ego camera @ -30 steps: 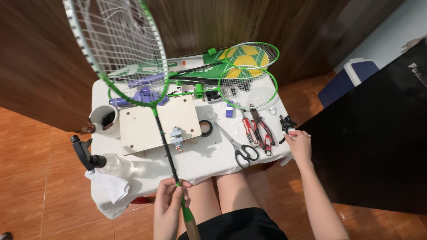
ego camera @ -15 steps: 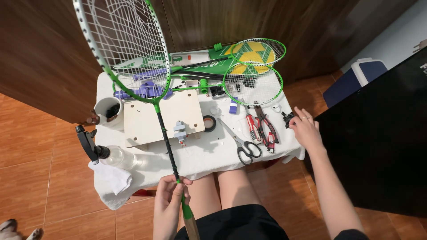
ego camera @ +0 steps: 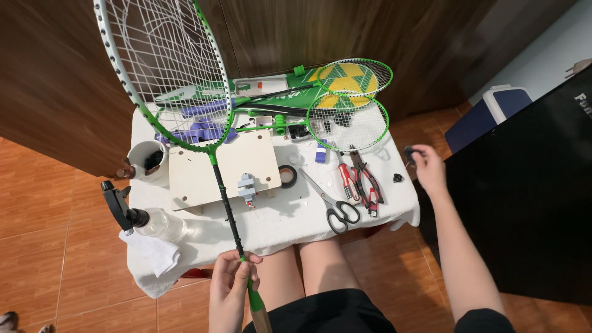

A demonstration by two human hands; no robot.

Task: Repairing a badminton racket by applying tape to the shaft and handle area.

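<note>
The small table [ego camera: 394, 206], draped in a white cloth, carries most of the gear. Above its left half stands the badminton racket [ego camera: 166, 74], head up and tilted left, its dark shaft crossing over the pale wooden board [ego camera: 191, 172] down past the near edge. It looks light and stiff in the frame, yet the strings and thin shaft seem easy to damage; the handle looks the safest place to grip. The left hand [ego camera: 229, 290] is closed around the racket there, where shaft meets green grip. Two more green rackets [ego camera: 348, 105] lie along the far edge. Scissors [ego camera: 333, 203] and red-handled pliers [ego camera: 361, 182] lie near the right front corner. The right hand [ego camera: 425, 166] hovers off the right edge, fingers pinched on a small dark object [ego camera: 409, 152]; another dark bit [ego camera: 398, 178] lies just beside it.
</note>
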